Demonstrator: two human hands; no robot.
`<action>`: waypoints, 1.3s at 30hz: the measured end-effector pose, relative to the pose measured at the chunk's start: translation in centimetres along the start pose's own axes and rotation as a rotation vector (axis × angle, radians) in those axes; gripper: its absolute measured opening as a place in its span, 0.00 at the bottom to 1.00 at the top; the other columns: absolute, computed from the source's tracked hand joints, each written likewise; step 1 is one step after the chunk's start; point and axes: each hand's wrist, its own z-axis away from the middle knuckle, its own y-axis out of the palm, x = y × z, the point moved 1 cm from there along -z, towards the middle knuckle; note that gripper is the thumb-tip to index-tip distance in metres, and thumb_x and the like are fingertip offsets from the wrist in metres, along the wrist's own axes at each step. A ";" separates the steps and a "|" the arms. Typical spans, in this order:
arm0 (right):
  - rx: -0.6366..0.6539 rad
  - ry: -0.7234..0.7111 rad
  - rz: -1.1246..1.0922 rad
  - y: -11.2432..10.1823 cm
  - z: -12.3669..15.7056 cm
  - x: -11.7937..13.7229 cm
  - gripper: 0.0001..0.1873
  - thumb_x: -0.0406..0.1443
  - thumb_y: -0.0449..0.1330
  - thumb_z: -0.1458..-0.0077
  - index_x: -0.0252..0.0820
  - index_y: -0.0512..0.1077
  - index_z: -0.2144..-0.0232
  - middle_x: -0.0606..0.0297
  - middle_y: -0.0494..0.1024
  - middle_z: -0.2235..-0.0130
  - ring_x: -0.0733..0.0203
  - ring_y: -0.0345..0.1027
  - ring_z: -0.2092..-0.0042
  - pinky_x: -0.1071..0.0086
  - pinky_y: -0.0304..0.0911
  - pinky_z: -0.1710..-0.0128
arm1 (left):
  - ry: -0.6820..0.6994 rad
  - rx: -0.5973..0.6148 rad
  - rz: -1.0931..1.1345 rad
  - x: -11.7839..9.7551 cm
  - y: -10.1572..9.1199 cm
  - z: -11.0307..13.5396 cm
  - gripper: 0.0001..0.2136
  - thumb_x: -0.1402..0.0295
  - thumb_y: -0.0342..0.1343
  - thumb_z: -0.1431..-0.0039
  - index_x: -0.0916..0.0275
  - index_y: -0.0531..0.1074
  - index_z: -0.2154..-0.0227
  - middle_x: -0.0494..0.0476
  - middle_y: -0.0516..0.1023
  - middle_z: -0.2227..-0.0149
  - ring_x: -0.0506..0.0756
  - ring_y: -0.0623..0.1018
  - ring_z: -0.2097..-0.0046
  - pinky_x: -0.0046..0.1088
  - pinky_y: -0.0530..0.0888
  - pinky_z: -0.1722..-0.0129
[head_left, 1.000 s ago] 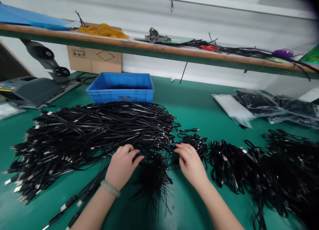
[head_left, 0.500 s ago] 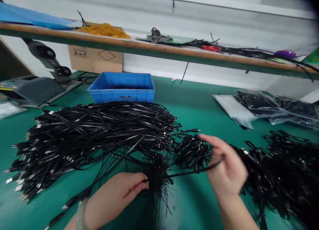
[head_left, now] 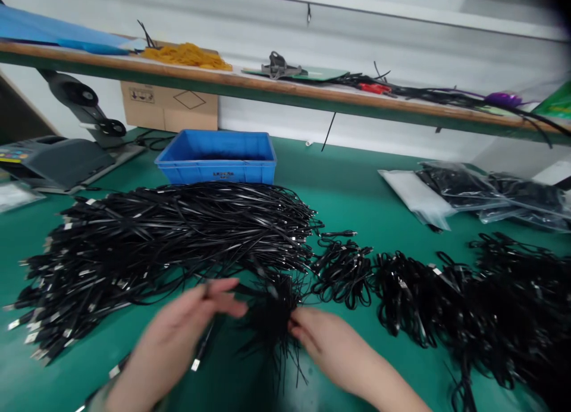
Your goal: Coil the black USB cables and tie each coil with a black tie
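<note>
Head view: left hand and right hand flank tie bundle.

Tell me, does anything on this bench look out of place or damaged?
Nothing looks damaged or spilled. One thin black strand dangles off the shelf edge, and a lone cable lies just apart from the big heap of cables.

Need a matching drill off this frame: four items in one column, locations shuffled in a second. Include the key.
Items
1. blue bin
2. cardboard box
3. yellow pile
4. right hand

Places
A. on top of the shelf
B. fingers at the bundle of thin black ties
C. under the shelf, at the back of the table
D. on the table, right behind the heap of loose cables

Pairs: 1-D, 2-C, 3-A, 4-B
</note>
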 end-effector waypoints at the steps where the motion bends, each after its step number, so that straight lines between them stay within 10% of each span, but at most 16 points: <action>1: 0.081 -0.024 -0.075 0.4 0.0 1.1 0.08 0.32 0.51 0.43 0.44 0.70 0.70 0.67 0.75 0.71 0.63 0.68 0.70 0.74 0.57 0.74 | 0.033 0.100 -0.107 -0.3 1.1 -0.3 0.13 0.59 0.51 0.46 0.53 0.75 0.61 0.53 0.80 0.62 0.57 0.75 0.58 0.32 0.66 0.53; 6: 0.023 0.076 -0.416 -0.8 -0.5 1.7 0.06 0.32 0.54 0.46 0.44 0.71 0.68 0.70 0.72 0.72 0.66 0.64 0.69 0.75 0.56 0.70 | -0.053 0.558 -0.382 -1.4 4.5 0.1 0.13 0.62 0.45 0.42 0.55 0.76 0.68 0.49 0.74 0.77 0.53 0.73 0.71 0.27 0.66 0.68; 12: 0.276 0.192 -0.875 0.6 -0.8 -0.5 0.11 0.38 0.55 0.46 0.41 0.73 0.62 0.76 0.57 0.82 0.72 0.47 0.81 0.78 0.45 0.82 | -0.391 0.939 0.123 -0.6 4.1 0.9 0.11 0.61 0.53 0.51 0.62 0.75 0.69 0.42 0.59 0.87 0.47 0.58 0.84 0.22 0.58 0.80; 15: 0.425 0.291 -1.140 1.9 -0.5 -0.7 0.15 0.44 0.57 0.49 0.38 0.74 0.69 0.74 0.60 0.83 0.73 0.46 0.83 0.79 0.43 0.86 | -0.375 0.790 0.293 0.6 3.9 0.0 0.15 0.55 0.55 0.52 0.63 0.71 0.76 0.45 0.63 0.87 0.48 0.63 0.82 0.25 0.63 0.75; 20: 0.307 0.203 -1.492 2.1 -1.0 -1.1 0.15 0.39 0.70 0.65 0.36 0.76 0.73 0.65 0.72 0.70 0.69 0.64 0.71 0.77 0.59 0.72 | -0.450 0.383 0.400 2.0 4.7 -1.4 0.19 0.52 0.60 0.57 0.63 0.62 0.83 0.46 0.64 0.82 0.49 0.67 0.76 0.24 0.62 0.74; 25: 0.112 0.158 -1.660 2.1 -2.3 -1.7 0.16 0.31 0.72 0.71 0.37 0.77 0.72 0.61 0.71 0.53 0.62 0.65 0.56 0.74 0.59 0.59 | -0.610 0.460 0.622 2.8 7.1 -0.1 0.18 0.53 0.61 0.57 0.65 0.70 0.77 0.44 0.60 0.82 0.47 0.64 0.77 0.29 0.65 0.69; 30: 0.012 0.234 -1.792 3.4 -3.0 -1.3 0.11 0.34 0.69 0.62 0.36 0.73 0.73 0.57 0.78 0.63 0.61 0.71 0.62 0.70 0.61 0.61 | -0.671 0.623 0.789 3.1 9.0 1.4 0.19 0.55 0.63 0.57 0.68 0.75 0.68 0.44 0.57 0.83 0.46 0.61 0.78 0.27 0.63 0.71; 35: -0.036 0.286 -1.656 4.5 -3.5 -0.8 0.15 0.40 0.67 0.59 0.37 0.67 0.74 0.61 0.78 0.70 0.64 0.70 0.72 0.72 0.61 0.71 | -0.647 0.674 0.721 3.1 9.4 1.3 0.18 0.55 0.63 0.58 0.68 0.74 0.74 0.46 0.61 0.82 0.46 0.62 0.78 0.25 0.62 0.72; 39: -0.213 0.241 -1.074 3.3 -3.8 -2.2 0.14 0.45 0.59 0.52 0.40 0.64 0.74 0.65 0.74 0.73 0.62 0.68 0.70 0.70 0.60 0.69 | -0.561 0.489 0.613 3.9 9.1 0.7 0.17 0.54 0.62 0.57 0.65 0.68 0.79 0.50 0.69 0.77 0.48 0.67 0.72 0.23 0.63 0.71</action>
